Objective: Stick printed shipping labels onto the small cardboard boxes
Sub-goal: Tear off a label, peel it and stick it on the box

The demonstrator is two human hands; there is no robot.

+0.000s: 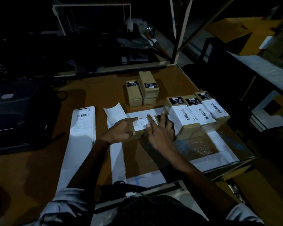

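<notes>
A small cardboard box lies in the middle of the brown table, with a white shipping label on its top. My left hand presses the label's left edge with an extended index finger. My right hand lies on the label's right side with straight fingers. Three boxes with white labels stand in a row just right of my hands. Two boxes with only black stickers stand further back. A strip of printed labels lies to the left.
An empty white backing sheet curls behind the box. A clear plastic sheet covers the table's right front. A dark printer sits at the left. Shelving with cartons stands at the right rear. The table edge runs behind the boxes.
</notes>
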